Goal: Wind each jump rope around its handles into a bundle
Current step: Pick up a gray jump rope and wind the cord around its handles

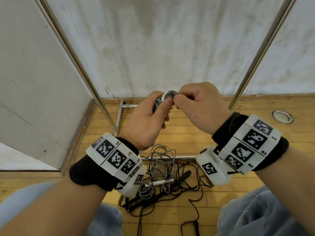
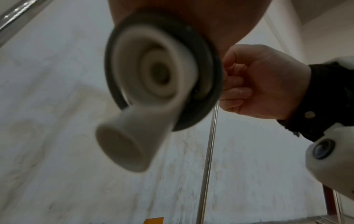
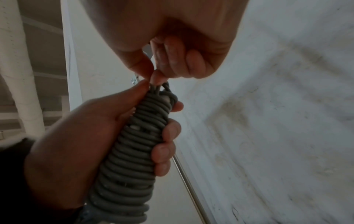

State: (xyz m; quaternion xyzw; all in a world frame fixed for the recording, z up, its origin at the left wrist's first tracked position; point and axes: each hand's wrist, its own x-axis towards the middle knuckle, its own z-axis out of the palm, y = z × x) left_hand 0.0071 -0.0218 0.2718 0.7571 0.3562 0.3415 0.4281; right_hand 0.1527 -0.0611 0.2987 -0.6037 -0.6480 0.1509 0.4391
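Note:
My left hand (image 1: pixel 153 114) grips a bundle (image 3: pixel 132 145) of grey rope wound in many tight coils round white handles, held upright in front of me. The white handle ends (image 2: pixel 145 97) show close and blurred in the left wrist view, ringed by dark rope. My right hand (image 1: pixel 185 99) pinches the last grey loop (image 3: pixel 162 87) at the bundle's top between thumb and forefinger, the other fingers curled. On the floor below lie loose ropes: a grey one (image 1: pixel 160 166) with a white handle (image 1: pixel 161 182) and a dark one (image 1: pixel 190 188) with black handles (image 1: pixel 185 174), tangled together.
A chrome rack frames the space: slanted poles at left (image 1: pixel 75 60) and right (image 1: pixel 260 53), and base bars (image 1: pixel 119 114) on the wooden floor. A white wall (image 1: pixel 170 48) stands behind. A round metal floor fitting (image 1: pixel 282 116) sits at right. My knees (image 1: pixel 265 213) are below.

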